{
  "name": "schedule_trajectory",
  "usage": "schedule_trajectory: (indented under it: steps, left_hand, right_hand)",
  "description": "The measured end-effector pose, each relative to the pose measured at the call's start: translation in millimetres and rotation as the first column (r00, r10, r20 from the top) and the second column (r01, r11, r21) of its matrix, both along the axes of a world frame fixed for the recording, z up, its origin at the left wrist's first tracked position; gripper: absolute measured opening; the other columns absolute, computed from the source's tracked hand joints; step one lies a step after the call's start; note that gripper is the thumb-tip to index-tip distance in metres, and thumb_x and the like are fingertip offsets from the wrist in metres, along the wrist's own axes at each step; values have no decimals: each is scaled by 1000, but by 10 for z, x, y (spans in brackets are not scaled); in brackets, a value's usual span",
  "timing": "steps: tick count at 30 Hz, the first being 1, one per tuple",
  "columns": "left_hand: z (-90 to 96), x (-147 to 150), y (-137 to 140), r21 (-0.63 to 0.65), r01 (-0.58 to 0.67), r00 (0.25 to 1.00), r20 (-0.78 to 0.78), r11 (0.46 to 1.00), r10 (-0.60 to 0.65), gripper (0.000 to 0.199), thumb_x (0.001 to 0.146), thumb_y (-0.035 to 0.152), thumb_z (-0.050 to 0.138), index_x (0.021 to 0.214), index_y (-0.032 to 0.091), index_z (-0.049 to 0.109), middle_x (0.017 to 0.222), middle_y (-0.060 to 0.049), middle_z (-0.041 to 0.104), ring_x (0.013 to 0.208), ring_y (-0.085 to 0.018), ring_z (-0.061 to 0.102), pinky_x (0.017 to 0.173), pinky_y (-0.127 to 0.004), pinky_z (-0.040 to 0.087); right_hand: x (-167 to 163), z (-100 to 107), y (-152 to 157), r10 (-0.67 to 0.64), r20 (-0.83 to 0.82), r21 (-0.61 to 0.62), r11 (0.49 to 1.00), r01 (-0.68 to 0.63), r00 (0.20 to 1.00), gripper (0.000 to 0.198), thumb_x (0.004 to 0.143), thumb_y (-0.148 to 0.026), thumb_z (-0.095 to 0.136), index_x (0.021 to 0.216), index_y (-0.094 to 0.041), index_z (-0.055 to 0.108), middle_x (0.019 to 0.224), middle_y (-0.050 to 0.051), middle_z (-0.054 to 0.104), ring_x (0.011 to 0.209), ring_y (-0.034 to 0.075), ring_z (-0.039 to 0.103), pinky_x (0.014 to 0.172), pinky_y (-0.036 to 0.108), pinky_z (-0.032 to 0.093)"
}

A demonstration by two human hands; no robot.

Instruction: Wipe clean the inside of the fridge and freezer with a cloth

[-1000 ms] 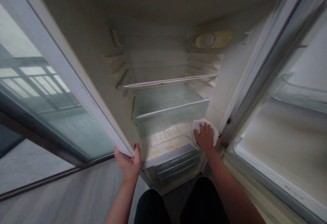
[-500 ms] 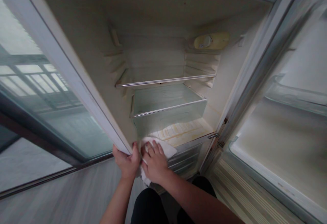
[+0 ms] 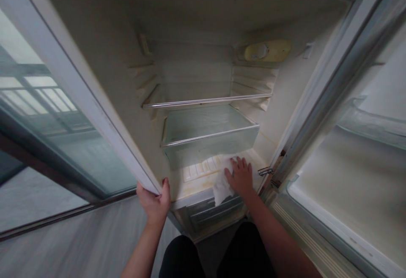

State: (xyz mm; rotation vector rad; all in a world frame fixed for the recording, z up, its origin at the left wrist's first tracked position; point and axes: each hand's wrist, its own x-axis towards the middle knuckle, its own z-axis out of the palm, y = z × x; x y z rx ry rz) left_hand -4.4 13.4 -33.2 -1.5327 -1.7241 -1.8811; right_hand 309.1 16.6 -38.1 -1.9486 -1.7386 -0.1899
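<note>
Inside an opened refrigerator [image 3: 203, 69], my right hand [image 3: 241, 177] presses a white cloth [image 3: 221, 188] onto the ribbed bottom [image 3: 199, 169], near the right wall. Its fingers are spread over the cloth, and one corner of the cloth hangs over the front edge. My left hand [image 3: 154, 200] is closed around the lower front edge of the refrigerator's left wall [image 3: 127, 143], thumb on the inner side. Yellowish stains mark the bottom between the two hands. A clear drawer [image 3: 211, 140] sits above the bottom, towards the back.
A glass shelf [image 3: 206, 100] spans the interior above the drawer. The refrigerator door [image 3: 352, 185] stands swung out to the right, with a clear door shelf [image 3: 374, 121]. A metal hinge [image 3: 265, 171] juts near my right hand. A glass sliding door [image 3: 79, 143] is at left.
My right hand has slid the cloth from the left front corner to the right along the bottom. My left hand keeps its grip on the wall edge.
</note>
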Motion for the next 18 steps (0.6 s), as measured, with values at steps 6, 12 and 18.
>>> schedule_trajectory:
  steps: [6, 12, 18]
  left_hand:
    - [48, 41, -33, -11, -16, 1000, 27, 1000, 17, 66, 75, 47, 71, 127, 13, 50, 114, -15, 60, 111, -32, 62, 97, -44, 51]
    - [122, 57, -55, 10, -21, 1000, -6, 1000, 21, 55, 74, 46, 71, 117, 15, 55, 107, -13, 60, 108, -33, 61, 97, -47, 50]
    - [110, 51, -39, -3, -35, 999, 37, 999, 35, 63, 72, 47, 71, 121, 15, 50, 110, -14, 58, 110, -33, 60, 99, -48, 49]
  right_hand:
    - [675, -121, 173, -176, 40, 152, 974, 168, 984, 51, 98, -39, 41, 134, -10, 63, 145, 19, 55, 138, 33, 42, 113, 52, 31]
    - [422, -88, 99, -204, 57, 76, 977, 199, 977, 55, 97, -43, 45, 141, -13, 58, 150, 19, 48, 141, 38, 39, 116, 55, 25]
    - [-324, 24, -73, 6, 24, -29, 1000, -5, 1000, 63, 94, -50, 51, 148, -17, 52, 157, 19, 39, 146, 41, 30, 118, 59, 18]
